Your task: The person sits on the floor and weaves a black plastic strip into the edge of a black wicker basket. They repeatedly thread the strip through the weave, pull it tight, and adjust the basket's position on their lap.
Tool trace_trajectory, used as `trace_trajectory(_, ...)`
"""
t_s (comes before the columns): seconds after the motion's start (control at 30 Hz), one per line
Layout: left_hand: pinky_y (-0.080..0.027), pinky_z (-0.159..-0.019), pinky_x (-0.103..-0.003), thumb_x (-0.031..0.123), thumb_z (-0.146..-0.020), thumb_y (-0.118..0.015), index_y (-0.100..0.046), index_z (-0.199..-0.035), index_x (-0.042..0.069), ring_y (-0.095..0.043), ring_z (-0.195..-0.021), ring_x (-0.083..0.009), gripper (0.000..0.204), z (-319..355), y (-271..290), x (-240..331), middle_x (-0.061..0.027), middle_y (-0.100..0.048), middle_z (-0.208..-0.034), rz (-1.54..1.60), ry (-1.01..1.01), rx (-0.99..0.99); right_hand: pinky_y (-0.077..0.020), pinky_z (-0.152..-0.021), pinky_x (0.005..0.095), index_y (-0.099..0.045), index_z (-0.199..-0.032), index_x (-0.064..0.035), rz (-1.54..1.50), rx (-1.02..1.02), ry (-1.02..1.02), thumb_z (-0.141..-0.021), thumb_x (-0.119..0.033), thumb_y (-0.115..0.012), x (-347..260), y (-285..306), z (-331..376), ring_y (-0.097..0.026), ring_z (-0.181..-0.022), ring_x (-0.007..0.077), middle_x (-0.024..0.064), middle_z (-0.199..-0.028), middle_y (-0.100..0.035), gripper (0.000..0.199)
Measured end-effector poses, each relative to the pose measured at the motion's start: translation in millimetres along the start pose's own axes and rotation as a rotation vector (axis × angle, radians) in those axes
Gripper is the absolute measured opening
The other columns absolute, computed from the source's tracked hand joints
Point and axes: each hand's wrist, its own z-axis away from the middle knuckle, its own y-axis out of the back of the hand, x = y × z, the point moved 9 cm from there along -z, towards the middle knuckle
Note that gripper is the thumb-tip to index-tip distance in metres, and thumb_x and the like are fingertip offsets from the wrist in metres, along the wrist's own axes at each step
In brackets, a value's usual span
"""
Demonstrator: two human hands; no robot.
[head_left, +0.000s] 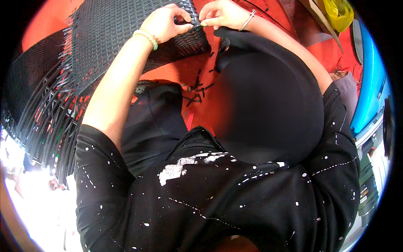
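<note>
A dark grey panel woven from flat plastic rattan strips [111, 35] lies at the upper left, its far right corner between my hands. My left hand [163, 24], with a pale green bead bracelet on the wrist, rests over the panel's edge, thumb and forefinger pinched on a black rattan strip at the corner. Close beside it, my right hand [223, 15], a metal bangle on its wrist, is pinched at the same corner. The strip's end between the fingertips is too small to make out clearly.
Long loose black strips [35, 119] hang off the panel's left side. Short cut pieces [195, 93] are scattered on the red floor [168, 72] by my knees. A yellow plastic bag [337, 15], a brown board [315, 17] and a curved blue object [369, 80] stand to the right.
</note>
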Motion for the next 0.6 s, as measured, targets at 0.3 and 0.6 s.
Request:
trace_trajectory(0.3,-0.053,-0.071,-0.027,0.015,-0.080,-0.078,-0.068,-0.090,0.001,-0.062,-0.069,-0.0111,0.020,-7.0,-30.9,-47.8,-0.0036,-0.067,-0.076,0.258,0.173,-0.206,-0.0511,-0.058,0.0249,-0.069,-0.090,-0.0009,-0.003,-0.044,0.034,-0.083,-0.008,-0.072,-6.8,-4.6,-1.9,-0.063,-0.060,0.0100,0.0048,-0.072,-0.068,0.010)
trace_trajectory(0.6,-0.052,-0.079,-0.028,0.023,-0.087,-0.074,-0.073,-0.098,0.003,-0.065,-0.086,-0.0140,0.023,35.0,10.9,-34.1,-0.0055,-0.070,-0.093,0.059,0.309,-0.203,-0.0504,-0.057,0.0256,-0.069,-0.089,-0.0018,-0.027,-0.057,0.033,-0.084,-0.010,-0.073,-2.5,-4.0,0.6,-0.063,-0.060,0.0099,0.0040,-0.071,-0.068,0.011)
